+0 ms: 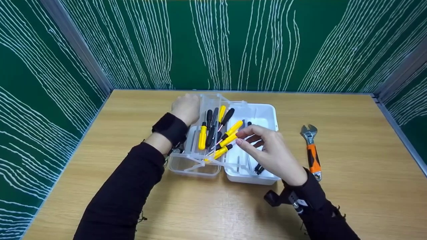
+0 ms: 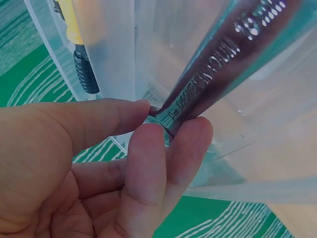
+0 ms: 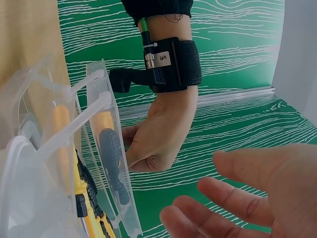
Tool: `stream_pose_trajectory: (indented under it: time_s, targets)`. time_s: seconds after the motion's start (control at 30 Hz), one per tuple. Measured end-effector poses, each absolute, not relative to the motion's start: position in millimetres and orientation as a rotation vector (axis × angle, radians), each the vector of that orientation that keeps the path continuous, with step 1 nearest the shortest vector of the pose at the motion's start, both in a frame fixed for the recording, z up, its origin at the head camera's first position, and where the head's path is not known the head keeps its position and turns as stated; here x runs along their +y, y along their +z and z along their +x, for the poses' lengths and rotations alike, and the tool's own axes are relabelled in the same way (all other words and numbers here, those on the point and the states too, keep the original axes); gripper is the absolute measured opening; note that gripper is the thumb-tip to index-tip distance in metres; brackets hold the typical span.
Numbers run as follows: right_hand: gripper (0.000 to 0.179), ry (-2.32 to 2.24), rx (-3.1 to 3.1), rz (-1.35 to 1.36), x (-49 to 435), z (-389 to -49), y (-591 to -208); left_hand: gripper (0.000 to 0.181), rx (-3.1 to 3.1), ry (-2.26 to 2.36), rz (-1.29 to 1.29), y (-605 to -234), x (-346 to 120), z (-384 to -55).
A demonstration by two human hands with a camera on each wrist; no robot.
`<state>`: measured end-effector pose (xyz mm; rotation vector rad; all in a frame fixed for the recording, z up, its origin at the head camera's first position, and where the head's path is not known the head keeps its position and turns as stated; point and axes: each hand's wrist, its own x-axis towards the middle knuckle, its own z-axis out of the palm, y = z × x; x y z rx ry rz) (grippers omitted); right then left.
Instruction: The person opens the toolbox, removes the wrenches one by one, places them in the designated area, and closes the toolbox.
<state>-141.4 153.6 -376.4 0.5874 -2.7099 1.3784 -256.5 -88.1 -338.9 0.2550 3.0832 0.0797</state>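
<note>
My left hand is at the left side of the clear plastic toolbox tray. In the left wrist view, its thumb and fingertips pinch the near end of a shiny steel wrench stamped with a 15 mm size. From the head view the wrench is hidden behind the hand and wrist. My right hand hovers over the white toolbox base, fingers loosely bent and holding nothing. Yellow-and-black screwdrivers lie in the trays between the hands, some tilted toward the base.
An adjustable wrench with an orange-and-black handle lies on the wooden table right of the box. Small dark and thin metal tools are inside the white base. Green panels with white lines stand around the table.
</note>
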Motion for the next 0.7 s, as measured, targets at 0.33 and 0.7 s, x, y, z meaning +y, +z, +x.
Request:
stream_pose_trajectory:
  time_s: [0.33,0.7]
  targets:
    - [0.022,1.373,-2.704,0.592,154.2,-142.6,-378.2,0.022,2.979,0.135,0.198,-339.2,-92.8,-265.9]
    - [0.022,1.365,-2.704,0.589,154.6,-143.4,-378.8,0.016,2.960,0.203,0.134,-338.8,-91.8,-265.9]
